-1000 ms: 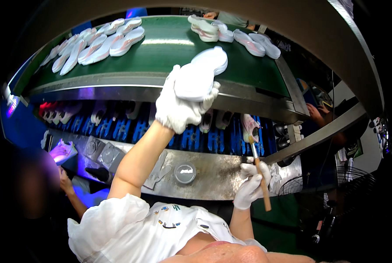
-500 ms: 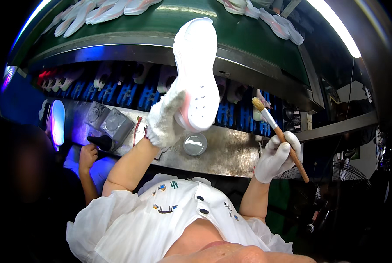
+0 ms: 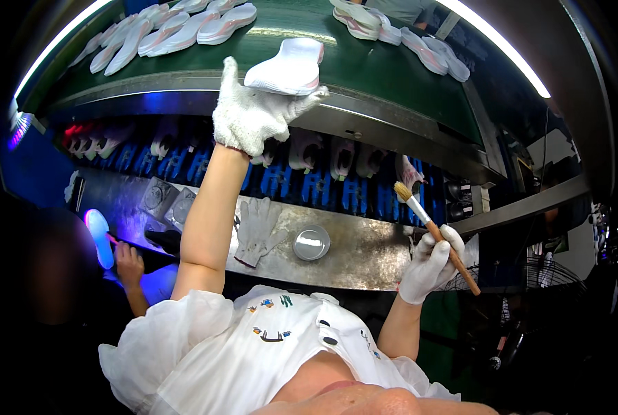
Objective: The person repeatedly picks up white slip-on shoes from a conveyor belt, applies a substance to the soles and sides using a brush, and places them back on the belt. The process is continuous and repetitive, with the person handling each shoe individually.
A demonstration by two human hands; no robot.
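My left hand (image 3: 254,116), in a fuzzy white glove, reaches out to the near edge of the green conveyor belt. Its thumb and fingers are spread apart around the near end of a white shoe sole (image 3: 287,68) with pink touches. The sole lies over the belt, and the fingers stretch along its near side without closing on it. Whether they still touch it, I cannot tell. In a thinner white glove, my right hand (image 3: 430,266) is closed round the wooden handle of a paintbrush (image 3: 433,232), bristles pointing up and to the left.
More soles (image 3: 178,31) rest on the green belt (image 3: 385,83). Below it, shoe uppers (image 3: 305,149) hang in a row over blue racks. The metal bench (image 3: 364,238) holds a round clear dish (image 3: 312,243) and a grey glove (image 3: 257,232). At left, another person's hand (image 3: 129,265) is near a lit sole.
My left hand has carried the sole away from me to the belt and spread its fingers. The grey glove on the bench now shows. My right hand keeps the brush, nearly still.
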